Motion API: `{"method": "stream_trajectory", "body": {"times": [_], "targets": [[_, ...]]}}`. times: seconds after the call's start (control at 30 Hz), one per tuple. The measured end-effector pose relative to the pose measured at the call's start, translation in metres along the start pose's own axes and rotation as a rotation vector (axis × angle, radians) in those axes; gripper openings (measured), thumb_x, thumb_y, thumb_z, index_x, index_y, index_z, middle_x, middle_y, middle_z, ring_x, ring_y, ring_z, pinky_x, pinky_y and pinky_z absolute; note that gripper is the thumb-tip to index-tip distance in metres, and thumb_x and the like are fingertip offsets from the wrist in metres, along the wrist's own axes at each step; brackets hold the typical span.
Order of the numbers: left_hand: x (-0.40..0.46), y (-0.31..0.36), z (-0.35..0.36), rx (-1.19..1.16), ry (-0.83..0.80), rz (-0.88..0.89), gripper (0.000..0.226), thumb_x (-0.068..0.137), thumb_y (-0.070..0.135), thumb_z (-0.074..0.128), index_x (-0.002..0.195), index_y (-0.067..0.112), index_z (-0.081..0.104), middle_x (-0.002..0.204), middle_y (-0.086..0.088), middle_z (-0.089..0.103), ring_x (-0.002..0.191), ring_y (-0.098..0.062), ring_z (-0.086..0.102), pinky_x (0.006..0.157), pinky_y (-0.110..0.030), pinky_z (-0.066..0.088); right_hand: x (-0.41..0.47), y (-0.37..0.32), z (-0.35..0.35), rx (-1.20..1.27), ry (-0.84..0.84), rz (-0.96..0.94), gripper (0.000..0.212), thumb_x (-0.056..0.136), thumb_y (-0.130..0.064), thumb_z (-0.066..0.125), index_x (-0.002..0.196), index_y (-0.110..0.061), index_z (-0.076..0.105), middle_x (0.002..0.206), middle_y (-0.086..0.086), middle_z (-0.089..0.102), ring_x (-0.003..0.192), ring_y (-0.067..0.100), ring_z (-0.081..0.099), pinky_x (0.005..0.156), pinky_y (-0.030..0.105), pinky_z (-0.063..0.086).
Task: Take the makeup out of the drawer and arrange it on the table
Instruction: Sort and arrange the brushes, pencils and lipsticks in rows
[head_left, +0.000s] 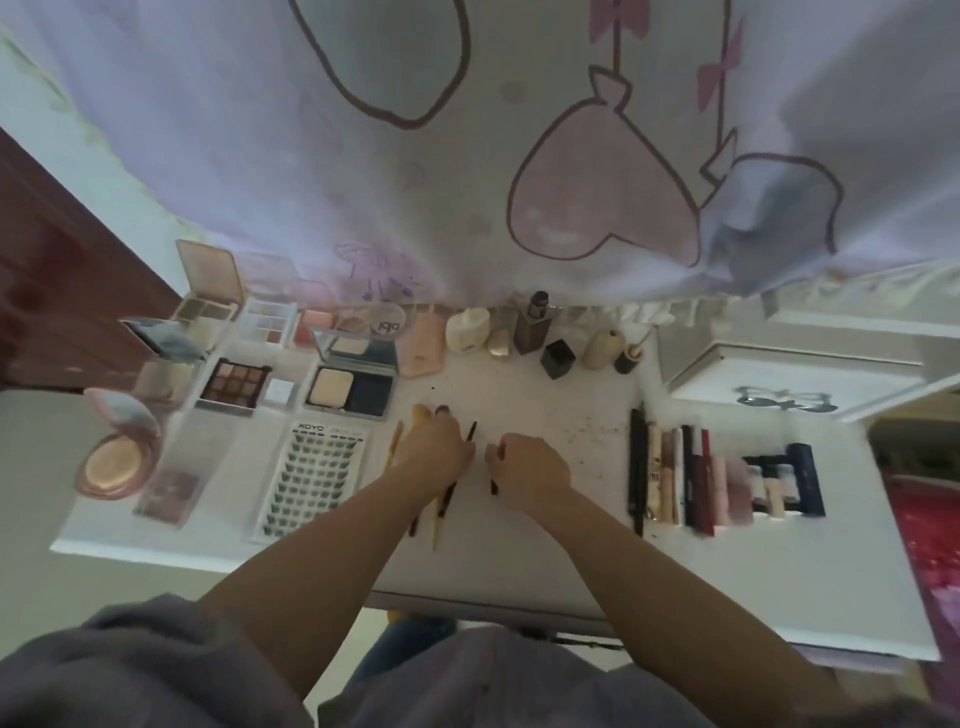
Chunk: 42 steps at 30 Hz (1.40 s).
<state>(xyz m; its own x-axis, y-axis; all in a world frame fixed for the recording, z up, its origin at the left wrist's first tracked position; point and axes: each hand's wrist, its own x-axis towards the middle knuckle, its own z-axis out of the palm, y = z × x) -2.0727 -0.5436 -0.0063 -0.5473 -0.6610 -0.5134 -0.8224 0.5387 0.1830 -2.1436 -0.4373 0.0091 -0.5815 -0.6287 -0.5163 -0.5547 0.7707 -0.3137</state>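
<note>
Our left hand (436, 447) lies over the brushes (441, 506) and our right hand (524, 462) pinches another, palettes (234, 387) and lipsticks (691, 478) already arranged either side, so we judge the task nearly done.

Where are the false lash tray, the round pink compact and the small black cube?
false lash tray (311, 480), head view, middle of the lash rows.
round pink compact (115, 464), head view, on the powder pan.
small black cube (557, 358), head view, on its front face.
</note>
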Motion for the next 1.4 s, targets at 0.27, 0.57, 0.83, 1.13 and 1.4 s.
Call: {"method": "stream_trajectory", "body": {"times": [0.27, 0.57, 0.83, 1.13, 1.4], "targets": [[0.011, -0.004, 0.002, 0.024, -0.047, 0.055, 0.04, 0.088, 0.048, 0.05, 0.108, 0.015, 0.044, 0.106, -0.009, 0.042, 0.091, -0.026, 0.05, 0.091, -0.04, 0.038, 0.009, -0.009, 0.016, -0.137, 0.047, 0.027, 0.035, 0.099, -0.038, 0.029, 0.095, -0.014, 0.054, 0.097, 0.006, 0.063, 0.085, 0.025, 0.06, 0.063, 0.029, 0.037], [-0.009, 0.035, -0.021, 0.092, 0.045, 0.271, 0.034, 0.096, 0.042, 0.036, 0.072, 0.02, 0.046, 0.073, 0.002, 0.051, 0.066, -0.015, 0.046, 0.069, -0.031, 0.036, 0.004, 0.059, -0.043, 0.016, 0.173, 0.006, 0.032, 0.098, -0.037, 0.034, 0.079, -0.016, 0.049, 0.079, 0.003, 0.057, 0.08, 0.024, 0.06, 0.07, 0.033, 0.048], [-0.036, 0.154, 0.04, -0.147, -0.064, 0.38, 0.02, 0.097, 0.029, 0.036, 0.101, 0.014, 0.049, 0.101, -0.006, 0.06, 0.079, -0.019, 0.052, 0.065, -0.029, 0.037, 0.022, 0.141, -0.108, -0.048, 0.108, 0.109, 0.02, 0.094, -0.024, 0.043, 0.099, -0.014, 0.06, 0.103, 0.008, 0.062, 0.092, 0.025, 0.058, 0.072, 0.029, 0.042], [-0.029, 0.179, 0.065, -0.209, -0.044, 0.143, 0.017, 0.095, 0.03, 0.041, 0.102, 0.016, 0.047, 0.104, -0.004, 0.06, 0.081, -0.017, 0.054, 0.061, -0.027, 0.035, 0.038, 0.148, -0.104, -0.119, 0.009, -0.025, 0.022, 0.092, -0.019, 0.045, 0.096, -0.008, 0.063, 0.099, 0.008, 0.063, 0.09, 0.023, 0.058, 0.071, 0.029, 0.043], [-0.044, 0.141, 0.034, -0.085, 0.078, 0.362, 0.012, 0.091, 0.025, 0.046, 0.096, 0.014, 0.045, 0.1, -0.005, 0.053, 0.081, -0.023, 0.054, 0.061, -0.029, 0.035, 0.029, 0.134, -0.116, 0.133, -0.191, -0.116, 0.044, 0.095, -0.037, 0.051, 0.058, -0.014, 0.057, 0.05, -0.006, 0.052, 0.048, 0.007, 0.048, 0.048, 0.02, 0.033]]}}
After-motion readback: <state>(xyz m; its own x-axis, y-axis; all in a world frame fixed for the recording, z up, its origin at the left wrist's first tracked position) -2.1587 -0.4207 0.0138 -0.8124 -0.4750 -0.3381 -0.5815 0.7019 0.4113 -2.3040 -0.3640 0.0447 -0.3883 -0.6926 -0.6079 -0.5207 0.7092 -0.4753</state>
